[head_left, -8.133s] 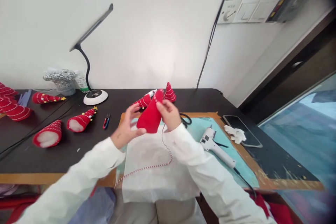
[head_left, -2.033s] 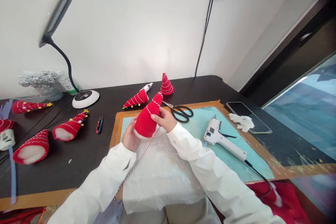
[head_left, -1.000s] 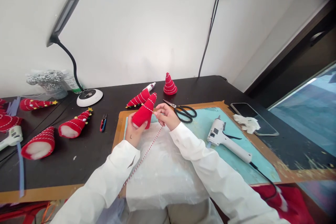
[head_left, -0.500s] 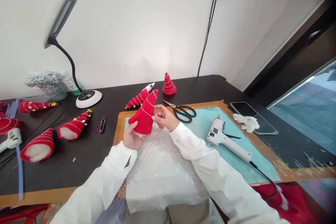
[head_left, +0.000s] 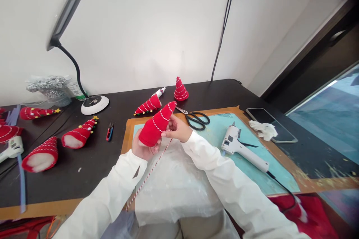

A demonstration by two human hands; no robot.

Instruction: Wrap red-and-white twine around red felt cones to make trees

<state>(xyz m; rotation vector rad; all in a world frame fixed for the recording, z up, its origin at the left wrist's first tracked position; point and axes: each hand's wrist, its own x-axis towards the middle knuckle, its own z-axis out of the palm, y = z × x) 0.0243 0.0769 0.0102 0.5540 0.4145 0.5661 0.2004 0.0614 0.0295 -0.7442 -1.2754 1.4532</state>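
A red felt cone [head_left: 153,130], partly wound with red-and-white cord, is tilted with its tip up to the right. My left hand [head_left: 143,149] cups its wide lower end from beneath, fingers wrapped round it. My right hand [head_left: 178,129] is closed at the cone's right side, pinching the twisted cord [head_left: 155,166] against the felt. From there the cord's loose length runs down to the left over a translucent plastic sheet [head_left: 179,186] on my lap. Parts of the fingers of both hands are hidden behind the cone.
Black-handled scissors [head_left: 198,120] lie just beyond my right hand. A white glue gun [head_left: 243,148] rests on the blue mat [head_left: 269,177], near a phone [head_left: 269,121]. Finished-looking red cones [head_left: 80,134] lie at left, by thread snips [head_left: 110,132] and a lamp [head_left: 94,104].
The cone has turned and tipped to the right, its tip now lower. My left hand has shifted from its side to underneath, and my right hand has moved slightly along with it.
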